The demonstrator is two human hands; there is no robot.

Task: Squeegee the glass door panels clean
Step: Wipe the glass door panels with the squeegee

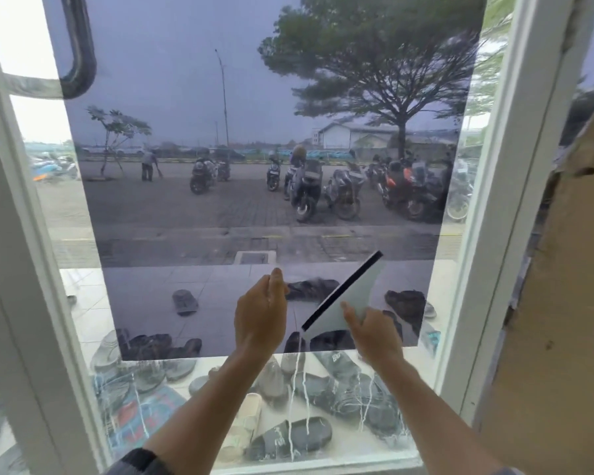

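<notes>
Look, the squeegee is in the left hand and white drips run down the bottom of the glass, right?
Not quite. The head view shows the squeegee held in the right hand, while the left hand is open and holds nothing. The white drips do run down the bottom of the glass.

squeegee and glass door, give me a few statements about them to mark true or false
1. The right hand holds the squeegee. True.
2. The left hand grips a cloth. False: it holds nothing, fingers relaxed.
3. The squeegee's dark blade lies level. False: it slants, its upper end to the right.
4. White streaks run down the lower glass. True.
5. The door handle is at the upper right. False: it is at the upper left.
</notes>
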